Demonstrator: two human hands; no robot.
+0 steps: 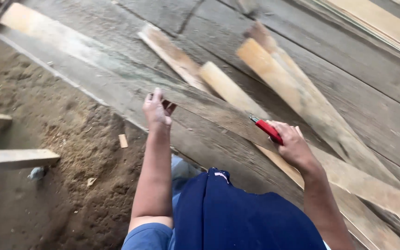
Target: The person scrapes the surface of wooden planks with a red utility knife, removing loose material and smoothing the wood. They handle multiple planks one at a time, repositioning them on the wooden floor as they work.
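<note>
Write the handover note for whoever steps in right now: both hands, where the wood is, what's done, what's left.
Left hand: gripping the edge of a long grey plank that lies slanted over the plank floor.
Right hand: closed on a red tool, tip pointing up-left; the picture is too blurred to tell its kind.
Wood: several pale slats lie loose on the floor beyond the hands; two boards rest on the sawdust ground at left.
Done: plank and tool in hand.
Left: no mark or cut shows on the plank.
</note>
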